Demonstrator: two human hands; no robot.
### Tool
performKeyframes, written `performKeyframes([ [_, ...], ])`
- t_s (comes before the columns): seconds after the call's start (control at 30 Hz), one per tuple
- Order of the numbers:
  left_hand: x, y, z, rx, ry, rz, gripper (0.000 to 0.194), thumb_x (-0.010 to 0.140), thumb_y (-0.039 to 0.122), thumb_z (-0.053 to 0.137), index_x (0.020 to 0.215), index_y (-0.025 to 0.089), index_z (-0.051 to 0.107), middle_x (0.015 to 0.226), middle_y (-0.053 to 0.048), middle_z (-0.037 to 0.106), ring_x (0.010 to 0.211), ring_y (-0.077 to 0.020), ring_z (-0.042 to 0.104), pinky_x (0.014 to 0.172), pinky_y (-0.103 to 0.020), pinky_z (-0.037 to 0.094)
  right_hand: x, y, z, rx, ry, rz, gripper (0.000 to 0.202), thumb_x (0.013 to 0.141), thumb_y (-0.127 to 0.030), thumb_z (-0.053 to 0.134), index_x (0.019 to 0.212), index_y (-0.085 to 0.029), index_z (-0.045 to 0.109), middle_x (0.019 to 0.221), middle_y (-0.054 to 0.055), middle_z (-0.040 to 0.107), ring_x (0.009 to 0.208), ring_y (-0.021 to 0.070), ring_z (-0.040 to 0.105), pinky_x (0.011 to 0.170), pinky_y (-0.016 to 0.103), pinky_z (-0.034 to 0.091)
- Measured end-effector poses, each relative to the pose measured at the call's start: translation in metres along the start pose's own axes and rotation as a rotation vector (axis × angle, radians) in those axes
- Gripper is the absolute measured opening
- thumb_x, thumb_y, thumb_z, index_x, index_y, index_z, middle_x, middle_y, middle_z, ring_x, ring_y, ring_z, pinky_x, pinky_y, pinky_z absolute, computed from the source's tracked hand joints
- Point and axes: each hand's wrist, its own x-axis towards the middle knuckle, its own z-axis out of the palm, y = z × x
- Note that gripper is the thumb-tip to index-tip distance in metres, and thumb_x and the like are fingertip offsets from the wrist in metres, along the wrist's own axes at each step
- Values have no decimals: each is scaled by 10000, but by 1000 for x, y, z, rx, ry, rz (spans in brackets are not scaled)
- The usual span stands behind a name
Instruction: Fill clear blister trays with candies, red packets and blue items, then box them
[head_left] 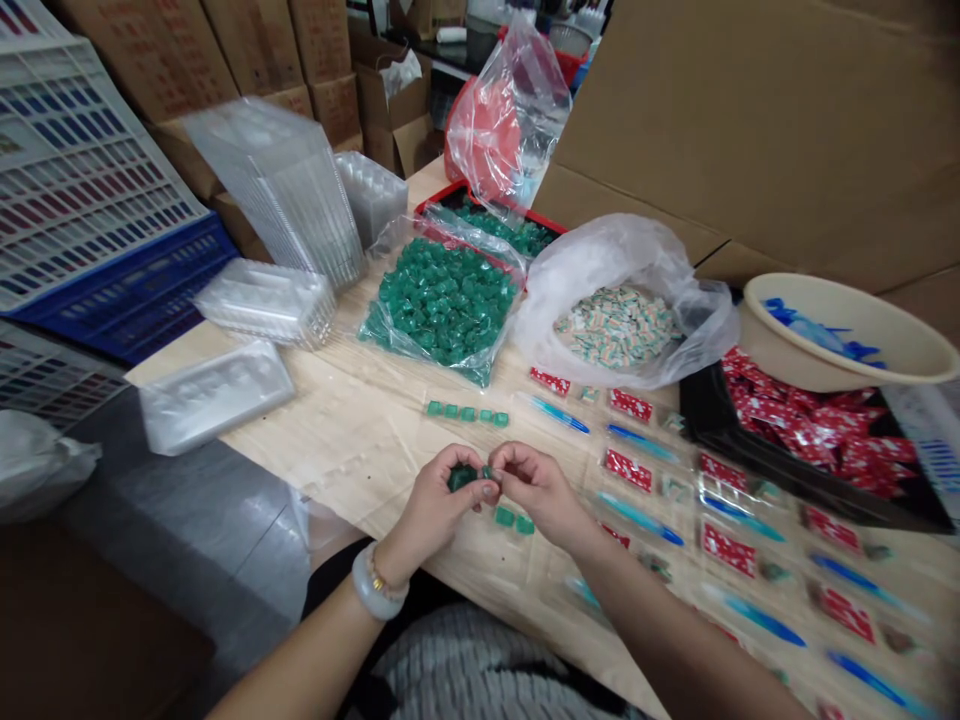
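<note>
My left hand [442, 495] is closed around a few small dark-green pieces [463, 477], partly hidden by the fingers. Close against it, my right hand [534, 490] pinches one small green piece [486, 472] between thumb and fingertips. Two green cubes [514, 520] lie in a clear tray just below the hands. Beyond the hands, a row of several green cubes [467, 413] sits in another clear tray. An open plastic bag full of green cubes [442, 300] rests farther back on the table [337, 430].
Clear trays with red packets [628, 470] and blue pens [641, 518] spread to the right. Behind them are a bag of small patterned pieces [619, 325], a black tray [705, 430] of red packets and a cream bowl [840, 360]. Stacked clear trays [277, 190] stand left.
</note>
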Motion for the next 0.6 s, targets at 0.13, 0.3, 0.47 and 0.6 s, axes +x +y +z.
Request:
performKeyframes([
  [0.13,4,7,1,68,-8,59,183,674,248,628,685,151,473,554,50,513,510,-68,470,526,-193,377,-2,-3,4,233,-24,74,241,657,-309,648,659,-168,454,589,-36,489,479,83,504,391,202,446],
  [0.3,5,10,7,67,30,82,151,762,286,521,773,138,552,589,30,510,488,-68,450,506,-202,376,0,-9,7,391,41,4,206,671,-281,641,645,-158,478,725,-29,449,479,42,477,343,146,393],
  [0.47,0,12,11,95,99,125,121,749,262,545,787,147,545,616,23,545,516,-77,488,524,-201,388,3,-7,12,373,110,-135,189,711,-276,613,648,-159,479,778,-31,420,460,18,465,350,146,402],
  [0.6,1,13,6,-45,-99,65,170,767,307,532,785,145,485,572,25,527,499,-80,478,503,-206,371,2,-3,15,333,85,-160,190,727,-274,600,662,-166,459,798,-31,434,442,20,489,348,157,414],
])
